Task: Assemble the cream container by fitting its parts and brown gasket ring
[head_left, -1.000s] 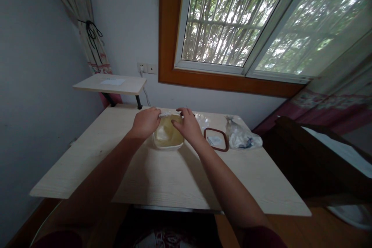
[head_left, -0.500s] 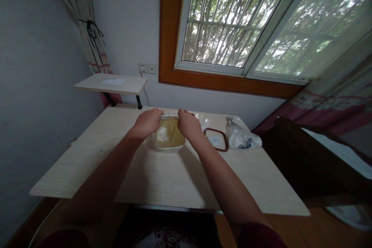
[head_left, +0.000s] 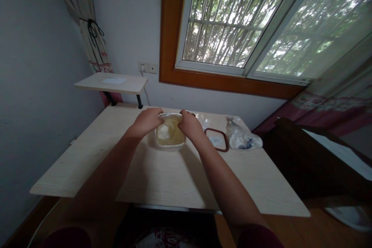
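A squarish clear plastic food container point(head_left: 171, 146) sits on the table, with a pale yellowish inside and a light rim. My left hand point(head_left: 147, 119) is closed at its far left corner, thumb and fingers pinching the rim. At the far right corner my right hand point(head_left: 190, 124) grips the rim in the same way, its thumb towards the inside. Both sets of fingertips are partly hidden behind the edge. Right of my right hand lies a clear lid with a brown rim point(head_left: 226, 145), flat on the table.
A crumpled clear plastic bag point(head_left: 242, 137) lies beside the lid. The light wooden table point(head_left: 171, 186) has a small raised shelf point(head_left: 130, 84) at back left, with a paper point(head_left: 114, 80) on it. Dark furniture point(head_left: 316, 155) stands off the right side.
My hands have shifted slightly at the container's far rim, the right one a little to the right. The container's light rim shows more plainly.
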Available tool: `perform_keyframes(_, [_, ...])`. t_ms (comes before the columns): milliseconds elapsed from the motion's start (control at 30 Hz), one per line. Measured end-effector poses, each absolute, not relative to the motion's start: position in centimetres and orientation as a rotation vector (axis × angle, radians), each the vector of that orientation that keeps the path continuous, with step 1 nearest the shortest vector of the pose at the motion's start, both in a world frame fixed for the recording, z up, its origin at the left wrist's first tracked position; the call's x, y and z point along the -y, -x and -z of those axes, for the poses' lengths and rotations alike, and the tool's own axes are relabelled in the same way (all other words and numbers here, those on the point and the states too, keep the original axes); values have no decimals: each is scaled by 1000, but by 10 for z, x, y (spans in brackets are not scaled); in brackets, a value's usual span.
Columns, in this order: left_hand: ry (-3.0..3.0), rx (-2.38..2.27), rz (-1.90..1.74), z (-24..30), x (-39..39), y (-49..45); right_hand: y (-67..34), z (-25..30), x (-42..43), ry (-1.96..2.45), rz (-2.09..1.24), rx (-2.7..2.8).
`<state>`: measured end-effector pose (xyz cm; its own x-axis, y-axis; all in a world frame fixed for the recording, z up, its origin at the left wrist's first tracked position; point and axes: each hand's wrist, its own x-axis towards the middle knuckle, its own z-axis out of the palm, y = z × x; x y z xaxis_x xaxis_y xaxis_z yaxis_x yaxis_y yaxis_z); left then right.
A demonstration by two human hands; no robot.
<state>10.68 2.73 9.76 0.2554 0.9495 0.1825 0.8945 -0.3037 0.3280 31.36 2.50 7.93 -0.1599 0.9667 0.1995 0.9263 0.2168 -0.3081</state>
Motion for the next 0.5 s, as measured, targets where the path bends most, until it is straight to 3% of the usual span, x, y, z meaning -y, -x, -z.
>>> perform_keyframes(200, [-2119,-1470,-971,-80,-26,-100,-326,-63,-30,1624,-254,2095])
perform_keyframes(500, [-1699,-1138,-1181,-59,-15,-95,-337,-46,-31,1401,-279,1997])
